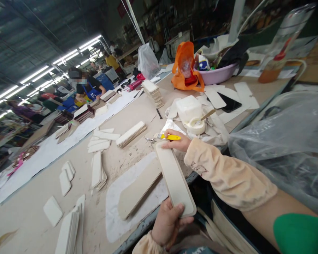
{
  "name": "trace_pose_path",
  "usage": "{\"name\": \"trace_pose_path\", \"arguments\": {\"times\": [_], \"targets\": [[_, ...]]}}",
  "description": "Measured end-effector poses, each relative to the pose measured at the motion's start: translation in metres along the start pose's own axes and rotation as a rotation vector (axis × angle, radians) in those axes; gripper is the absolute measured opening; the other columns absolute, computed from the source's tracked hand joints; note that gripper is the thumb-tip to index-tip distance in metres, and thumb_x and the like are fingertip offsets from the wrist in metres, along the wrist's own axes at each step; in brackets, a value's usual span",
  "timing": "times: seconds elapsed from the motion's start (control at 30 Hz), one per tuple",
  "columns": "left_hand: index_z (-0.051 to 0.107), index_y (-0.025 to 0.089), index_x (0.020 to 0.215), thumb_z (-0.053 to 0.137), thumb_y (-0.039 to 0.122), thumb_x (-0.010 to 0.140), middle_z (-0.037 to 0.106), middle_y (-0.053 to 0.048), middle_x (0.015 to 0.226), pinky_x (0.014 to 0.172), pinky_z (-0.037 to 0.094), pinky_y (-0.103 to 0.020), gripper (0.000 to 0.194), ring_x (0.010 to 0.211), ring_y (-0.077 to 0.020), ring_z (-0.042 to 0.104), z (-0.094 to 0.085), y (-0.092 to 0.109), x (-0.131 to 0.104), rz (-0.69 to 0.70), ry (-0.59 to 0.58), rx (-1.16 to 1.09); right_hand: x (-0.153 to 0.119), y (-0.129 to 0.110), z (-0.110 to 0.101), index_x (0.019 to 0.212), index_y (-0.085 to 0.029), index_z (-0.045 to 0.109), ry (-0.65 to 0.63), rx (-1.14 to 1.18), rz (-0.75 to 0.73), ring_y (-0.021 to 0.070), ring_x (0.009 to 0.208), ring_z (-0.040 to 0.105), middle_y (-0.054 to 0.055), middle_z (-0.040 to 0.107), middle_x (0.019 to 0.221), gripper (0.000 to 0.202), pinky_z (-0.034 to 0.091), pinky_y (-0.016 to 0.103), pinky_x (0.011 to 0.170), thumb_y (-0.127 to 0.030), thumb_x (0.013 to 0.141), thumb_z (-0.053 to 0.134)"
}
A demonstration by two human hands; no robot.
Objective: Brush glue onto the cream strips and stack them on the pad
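Note:
My left hand [169,221] grips the near end of a long off-white strip with rounded corners [176,180], thumb on top. A brush with a yellow handle [172,137] is held in my right hand [178,141], whose fingers also touch the far end of the strip. The strip is tilted above the table's edge. Beside it, a stack of similar strips [139,190] rests on a white sheet [112,217]. Small metal clippers [150,140] lie by the brush's bristles. Beyond my right hand stands a white tub [189,109] with a stick [208,114] at its opening.
Several piles of strips [131,134] are spread over the table [82,165]. An orange bag [182,67], a lilac basin [217,74], a phone [229,102] and a bottle [275,53] stand or lie at the back right. Clear plastic [281,141] bulges on the right. A co-worker [87,86] is across the table.

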State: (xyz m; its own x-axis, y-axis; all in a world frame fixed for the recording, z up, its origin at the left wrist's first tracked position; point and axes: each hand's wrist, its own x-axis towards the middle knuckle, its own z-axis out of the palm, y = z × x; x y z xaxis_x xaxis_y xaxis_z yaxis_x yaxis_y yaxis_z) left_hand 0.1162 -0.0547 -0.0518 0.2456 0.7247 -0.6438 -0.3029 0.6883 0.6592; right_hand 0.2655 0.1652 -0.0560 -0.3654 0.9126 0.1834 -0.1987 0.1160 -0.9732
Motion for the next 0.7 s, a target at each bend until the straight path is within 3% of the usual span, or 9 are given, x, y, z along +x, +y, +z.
{"name": "trace_pose_path", "arguments": {"times": [0.23,0.43,0.7], "targets": [[0.067,0.010,0.107,0.076,0.029,0.073,0.073,-0.012,0.095,0.059,0.056,-0.019,0.039,0.077,-0.0172,0.068,0.000,-0.001,0.000,0.004,0.027,0.018,0.001,0.002,0.000,0.082,-0.022,0.045,0.003,0.003,-0.007,0.0093,0.058,0.038,-0.009,0.044,0.063,0.046,0.027,0.023,0.054,-0.041,0.060,0.079],[0.066,0.011,0.110,0.076,0.025,0.072,0.073,-0.013,0.101,0.065,0.059,-0.023,0.042,0.083,-0.0217,0.071,-0.005,0.001,-0.002,0.006,-0.029,-0.071,0.002,0.010,-0.003,0.085,-0.022,0.047,0.025,-0.064,-0.066,0.0090,0.058,0.035,-0.009,0.041,0.062,0.045,0.026,0.023,0.055,-0.042,0.061,0.079],[0.067,0.010,0.109,0.077,0.022,0.072,0.074,-0.012,0.099,0.066,0.059,-0.021,0.039,0.082,-0.0191,0.071,-0.005,0.001,-0.003,-0.028,-0.020,-0.062,0.002,0.012,-0.006,0.084,-0.021,0.046,0.008,-0.066,-0.062,0.0097,0.061,0.038,-0.007,0.045,0.068,0.044,0.029,0.023,0.057,-0.044,0.063,0.078]]}}
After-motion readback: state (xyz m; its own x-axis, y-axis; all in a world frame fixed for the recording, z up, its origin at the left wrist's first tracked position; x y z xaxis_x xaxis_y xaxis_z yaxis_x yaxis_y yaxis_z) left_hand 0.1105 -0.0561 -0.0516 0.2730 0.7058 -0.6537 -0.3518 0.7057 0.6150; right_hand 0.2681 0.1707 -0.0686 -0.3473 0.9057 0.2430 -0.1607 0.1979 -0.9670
